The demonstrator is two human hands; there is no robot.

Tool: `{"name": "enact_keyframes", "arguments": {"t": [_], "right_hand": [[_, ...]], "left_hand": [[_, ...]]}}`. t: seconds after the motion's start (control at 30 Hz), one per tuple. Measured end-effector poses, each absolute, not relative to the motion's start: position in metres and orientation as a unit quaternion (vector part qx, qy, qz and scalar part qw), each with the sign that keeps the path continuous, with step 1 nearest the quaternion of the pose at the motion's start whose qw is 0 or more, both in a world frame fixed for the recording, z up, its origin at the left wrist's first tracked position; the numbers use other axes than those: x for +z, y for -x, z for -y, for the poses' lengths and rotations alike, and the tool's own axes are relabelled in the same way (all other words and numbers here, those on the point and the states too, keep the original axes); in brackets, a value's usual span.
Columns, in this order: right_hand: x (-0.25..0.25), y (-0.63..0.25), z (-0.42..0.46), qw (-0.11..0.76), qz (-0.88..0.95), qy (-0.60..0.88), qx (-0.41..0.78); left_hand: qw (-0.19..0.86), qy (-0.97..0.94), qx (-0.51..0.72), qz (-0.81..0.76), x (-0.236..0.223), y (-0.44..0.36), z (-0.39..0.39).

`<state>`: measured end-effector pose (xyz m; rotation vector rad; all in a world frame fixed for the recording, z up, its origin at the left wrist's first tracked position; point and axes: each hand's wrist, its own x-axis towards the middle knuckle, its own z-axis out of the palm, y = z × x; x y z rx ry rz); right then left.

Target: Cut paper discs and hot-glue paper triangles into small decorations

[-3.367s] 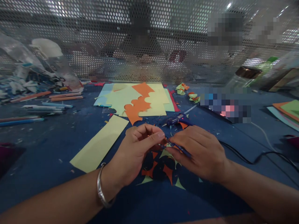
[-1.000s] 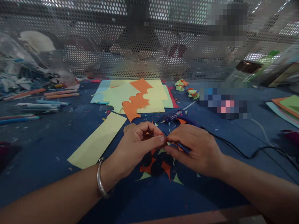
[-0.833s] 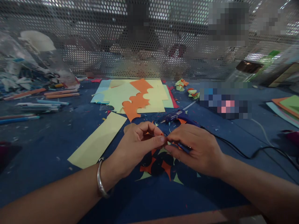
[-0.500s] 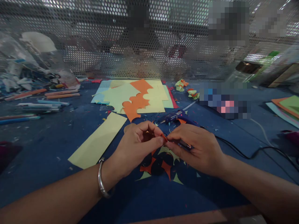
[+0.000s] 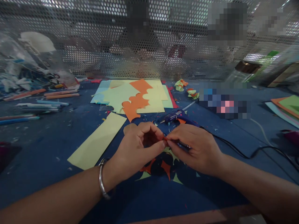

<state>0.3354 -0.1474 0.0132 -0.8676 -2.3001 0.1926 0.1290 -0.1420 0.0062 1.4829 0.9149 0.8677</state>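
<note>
A small piece of orange paper (image 5: pixel 165 138) is pinched between the fingertips of both hands, mostly hidden by them. My left hand (image 5: pixel 136 151), with a silver bangle at the wrist, grips it between thumb and forefinger. From the other side my right hand (image 5: pixel 198 147) pinches the same piece. Something dark and shiny shows under the right fingers; I cannot make out what it is. Below the hands lie orange paper scraps (image 5: pixel 166 169) and pale green scraps (image 5: pixel 178 179). Just beyond the fingers rests a blue glue gun (image 5: pixel 171 117).
A pale yellow paper strip (image 5: pixel 98 141) lies left of my hands. Behind it are stacked sheets with a cut orange sheet (image 5: pixel 137 102). Crumpled paper flowers (image 5: pixel 181 85) sit near the mesh panel (image 5: pixel 98 62). Pens (image 5: pixel 42 107) lie left; a black cable (image 5: pixel 238 152) runs right.
The fingertips have drawn slightly closer together, and less of the orange paper shows between them. Things on the table stay where they were.
</note>
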Motion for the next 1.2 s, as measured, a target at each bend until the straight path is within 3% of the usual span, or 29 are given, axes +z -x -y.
{"name": "enact_keyframes", "arguments": {"t": [0.33,0.73,1.0,1.2], "right_hand": [[0.018,-0.339,0.148,0.341,0.855,0.370,0.129],[0.021,-0.343,0.147,0.340,0.837,0.409,0.129],[0.021,-0.342,0.147,0.344,0.836,0.411,0.116],[0.021,-0.342,0.147,0.345,0.839,0.406,0.115]], "left_hand": [[0.631,-0.545,0.364,-0.415,0.010,-0.125,0.132],[0.420,-0.673,0.430,-0.430,0.018,-0.119,0.143],[0.430,-0.724,0.316,-0.438,0.017,-0.119,0.145],[0.431,-0.732,0.314,-0.424,0.016,-0.120,0.140]]}}
